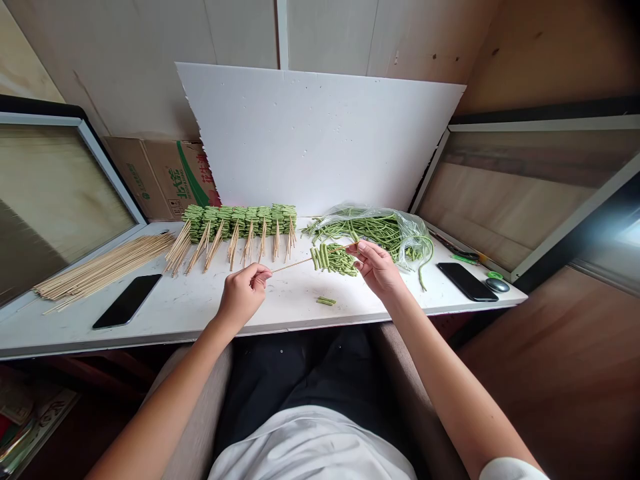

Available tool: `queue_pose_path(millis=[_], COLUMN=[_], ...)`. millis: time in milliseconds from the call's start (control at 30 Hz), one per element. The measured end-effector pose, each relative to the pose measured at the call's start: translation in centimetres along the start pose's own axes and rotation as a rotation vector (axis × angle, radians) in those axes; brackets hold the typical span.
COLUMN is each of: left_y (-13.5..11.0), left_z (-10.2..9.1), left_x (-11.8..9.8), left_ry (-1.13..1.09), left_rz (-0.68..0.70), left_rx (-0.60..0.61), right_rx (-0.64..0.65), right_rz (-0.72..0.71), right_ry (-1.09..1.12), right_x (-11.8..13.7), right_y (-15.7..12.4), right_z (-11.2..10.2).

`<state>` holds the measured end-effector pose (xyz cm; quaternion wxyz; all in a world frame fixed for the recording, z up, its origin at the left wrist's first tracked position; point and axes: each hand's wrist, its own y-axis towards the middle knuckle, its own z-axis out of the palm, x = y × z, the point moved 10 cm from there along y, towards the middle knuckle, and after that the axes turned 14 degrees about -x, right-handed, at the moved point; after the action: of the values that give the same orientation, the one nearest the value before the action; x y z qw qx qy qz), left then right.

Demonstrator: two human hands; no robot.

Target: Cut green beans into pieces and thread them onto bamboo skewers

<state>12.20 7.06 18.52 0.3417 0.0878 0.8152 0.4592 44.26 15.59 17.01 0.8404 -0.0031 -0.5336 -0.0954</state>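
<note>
My left hand [243, 293] is closed in a pinch on the blunt end of a thin bamboo skewer [293, 265], which slants up to the right. Several short cut pieces of green bean [320, 257] sit side by side along the skewer. At its far end, my right hand [376, 267] pinches another green bean piece [355, 237] between thumb and fingers. Just behind the skewer lies a pile of cut bean pieces [344, 263]. Loose bean pieces [326, 301] rest on the white table nearer to me.
Finished bean skewers [240, 223] stand stacked in bundles at the back left. Bare skewers [105, 267] and a phone [127, 301] lie at the left. Long beans [370, 230] spill from a plastic bag [413, 230]; another phone [466, 281] and a mouse [497, 285] are right. A white board [320, 140] stands behind.
</note>
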Motion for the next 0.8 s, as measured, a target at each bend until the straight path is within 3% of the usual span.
queue_pose_path(millis=[800], left_y=[0.05], left_z=[-0.19], left_x=[-0.02], left_ry=[0.001], left_rz=[0.007], left_rx=[-0.022], right_rx=[-0.028], right_rz=[-0.035], right_ry=[0.010], right_x=[0.21], right_y=[0.08], right_z=[-0.15])
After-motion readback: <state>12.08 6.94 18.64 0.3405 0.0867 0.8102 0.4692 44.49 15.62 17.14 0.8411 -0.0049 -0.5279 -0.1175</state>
